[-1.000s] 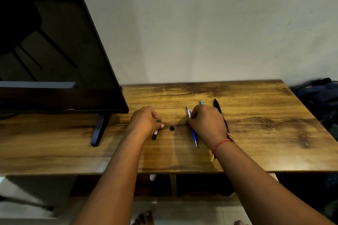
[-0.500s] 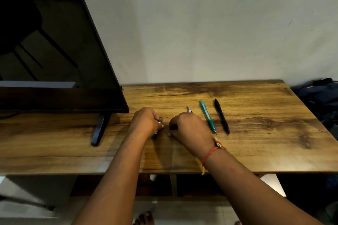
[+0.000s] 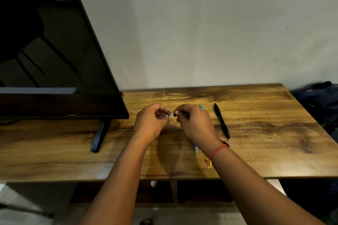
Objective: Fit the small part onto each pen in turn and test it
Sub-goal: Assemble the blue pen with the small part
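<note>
Above the counter (image 3: 256,151), near its middle, a short grey-and-white pen (image 3: 166,115) is pinched in the curled fingers of the left hand (image 3: 150,122), while a small black part (image 3: 176,114) is pinched at the fingertips of the right hand (image 3: 196,124). The two pieces are held just apart, end to end. For a clean fit, the part should be lined up squarely with the pen's end and pushed straight on, the pen being held steady. The part is seen as a tiny dark cap, too small for detail. A black pen (image 3: 221,121) is laid to the right. A teal pen (image 3: 201,107) and a blue pen (image 3: 196,149) are mostly hidden by the right hand and wrist.
</note>
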